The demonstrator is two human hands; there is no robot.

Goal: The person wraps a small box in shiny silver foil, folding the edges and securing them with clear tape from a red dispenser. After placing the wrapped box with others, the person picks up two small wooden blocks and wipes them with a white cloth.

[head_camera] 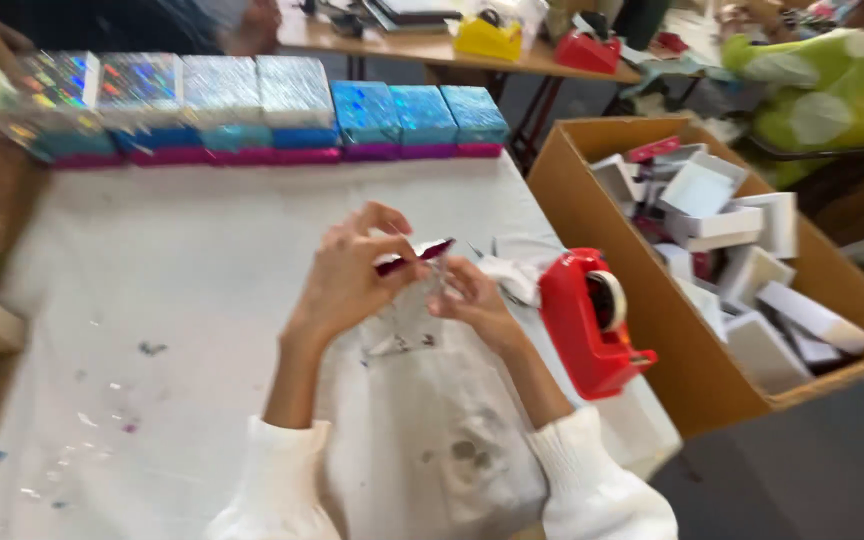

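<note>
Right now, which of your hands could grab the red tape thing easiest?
Probably the right hand. It sits just beside the red tape dispenser, while the left hand is farther away and pinches a small magenta strip. Both hands are busy with it, though.

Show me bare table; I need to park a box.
Free: the table between the foil boxes and the hands, left and right. Crowded: the right edge by the tape dispenser and carton.

Left hand (347, 275) pinches magenta strip (414, 256) over white table (182, 300); right hand (474, 298) touches strip's end. Red tape dispenser (590, 322) just right. Cardboard box (652, 330) holds white boxes.
</note>
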